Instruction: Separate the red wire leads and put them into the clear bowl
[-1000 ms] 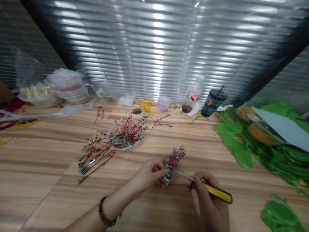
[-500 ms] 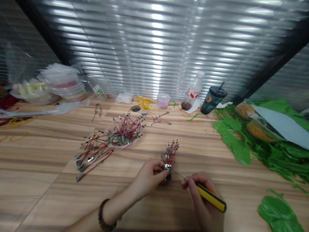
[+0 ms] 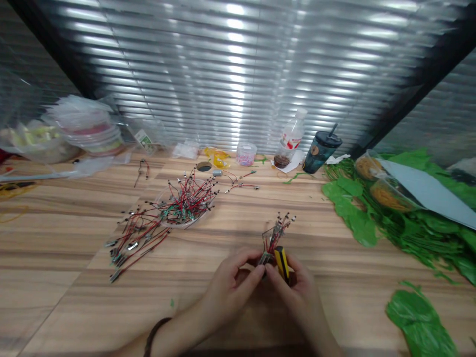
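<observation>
My left hand (image 3: 238,280) is closed, its thumb and fingers pinching a bundle of small wired electronic parts (image 3: 275,234). Red and black leads fan up from the bundle, while its lower end is partly covered by my fingers. My right hand (image 3: 295,285) is closed around a screwdriver (image 3: 281,263) with a yellow and black handle; its shaft is hidden. The right thumb tip also meets the bundle, close against my left thumb. Ahead and to the left, a clear shallow dish (image 3: 178,225) overflows with similar red-wired parts (image 3: 186,201).
More wired parts (image 3: 134,238) spill left of the dish. Along the back stand a tub of pink beads (image 3: 246,154), a bottle (image 3: 291,139) and a dark tumbler (image 3: 320,152). Green leaf-shaped material (image 3: 416,238) is heaped at right. Stacked plastic containers (image 3: 87,129) stand at back left.
My right hand has moved left to meet the bundle, and the screwdriver has swung so its handle now points up and away. The bundle has tilted to the right in my left hand.
</observation>
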### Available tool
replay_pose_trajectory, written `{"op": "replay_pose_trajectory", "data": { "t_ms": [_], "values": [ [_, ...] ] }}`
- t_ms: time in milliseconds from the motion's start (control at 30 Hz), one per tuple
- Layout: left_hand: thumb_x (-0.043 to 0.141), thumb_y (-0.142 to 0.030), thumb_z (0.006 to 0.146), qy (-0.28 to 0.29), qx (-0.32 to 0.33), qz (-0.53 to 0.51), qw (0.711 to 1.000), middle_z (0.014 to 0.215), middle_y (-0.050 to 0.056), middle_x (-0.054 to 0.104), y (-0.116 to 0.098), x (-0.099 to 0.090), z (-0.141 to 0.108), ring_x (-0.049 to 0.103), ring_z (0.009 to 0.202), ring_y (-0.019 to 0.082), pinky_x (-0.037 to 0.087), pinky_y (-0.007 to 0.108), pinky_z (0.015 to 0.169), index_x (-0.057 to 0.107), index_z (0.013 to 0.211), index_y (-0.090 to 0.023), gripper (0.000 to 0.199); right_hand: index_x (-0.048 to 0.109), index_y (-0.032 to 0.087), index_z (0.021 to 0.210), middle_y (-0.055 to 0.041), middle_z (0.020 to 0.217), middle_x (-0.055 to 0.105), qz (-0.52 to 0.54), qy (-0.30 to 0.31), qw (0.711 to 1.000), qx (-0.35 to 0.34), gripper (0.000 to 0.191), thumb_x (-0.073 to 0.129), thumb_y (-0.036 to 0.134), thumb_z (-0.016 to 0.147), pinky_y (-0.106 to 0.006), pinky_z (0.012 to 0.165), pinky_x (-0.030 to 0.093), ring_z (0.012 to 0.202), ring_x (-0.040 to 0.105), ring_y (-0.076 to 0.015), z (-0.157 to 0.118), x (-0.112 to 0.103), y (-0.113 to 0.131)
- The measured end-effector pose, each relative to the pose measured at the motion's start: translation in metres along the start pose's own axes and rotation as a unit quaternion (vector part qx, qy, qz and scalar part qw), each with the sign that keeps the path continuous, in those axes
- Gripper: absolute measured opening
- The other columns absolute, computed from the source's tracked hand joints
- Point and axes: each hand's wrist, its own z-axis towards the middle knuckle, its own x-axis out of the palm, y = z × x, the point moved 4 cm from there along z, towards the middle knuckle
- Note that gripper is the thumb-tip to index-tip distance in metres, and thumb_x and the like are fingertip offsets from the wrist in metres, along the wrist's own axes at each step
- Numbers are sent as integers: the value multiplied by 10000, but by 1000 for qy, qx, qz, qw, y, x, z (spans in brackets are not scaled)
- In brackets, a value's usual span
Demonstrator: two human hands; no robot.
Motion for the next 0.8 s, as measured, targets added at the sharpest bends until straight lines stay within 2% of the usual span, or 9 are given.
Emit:
{"op": "replay_pose_trajectory", "data": {
  "t_ms": [67,133,200,300,433,533,700,800],
  "values": [
    [484,-304,858,4,59,48,997,1006,47,629,-9,-1,-4,599,935,52,507,118,819,623,1029,-151,268,688,147,850,-49,753,670,38,2,999,29,325,740,419,681,-253,596,477,655,593,-156,1,6,1],
    [451,-283,877,14,92,78,993,987,36,629,-12,-1,-6,590,941,39,491,107,844,630,1033,-165,265,683,150,797,-30,701,666,124,-9,990,73,345,777,434,625,-248,571,487,615,588,-141,0,12,0],
    [446,-280,882,26,92,84,992,1002,29,628,-11,0,-7,587,950,34,485,102,858,622,1061,-180,271,676,156,773,-14,682,665,220,-18,969,110,369,818,425,565,-243,563,498,596,589,-129,-3,17,-2],
    [482,-313,864,17,40,19,999,1076,39,626,-2,1,-6,602,979,43,501,114,861,574,1126,-176,309,674,153,753,-3,676,666,300,-41,944,129,359,851,375,533,-215,555,488,584,579,-104,-7,20,-3],
    [651,-358,741,52,-25,-70,996,961,49,665,6,7,-5,630,880,69,519,130,797,612,999,-116,356,684,147,744,-9,692,679,322,-60,936,129,343,870,325,518,-201,595,485,621,594,-101,-11,19,-2],
    [668,-325,725,78,-34,-45,995,911,44,682,4,9,-5,621,831,61,499,115,764,656,950,-108,313,686,142,735,-11,688,680,318,-60,937,128,348,881,298,493,-201,600,481,626,595,-104,-13,18,-1],
    [624,-314,764,83,-2,41,996,771,17,671,-3,6,-7,573,709,30,440,75,659,682,822,-102,227,659,132,642,15,571,614,336,-81,924,162,381,871,401,475,-164,484,421,504,514,-67,-13,18,-6],
    [600,-279,788,82,52,103,990,744,7,654,-7,7,-9,553,701,19,419,64,658,675,805,-110,185,619,133,597,37,526,552,341,-89,921,166,374,857,407,507,-161,439,375,458,451,-54,-13,19,-10]
  ]
}}
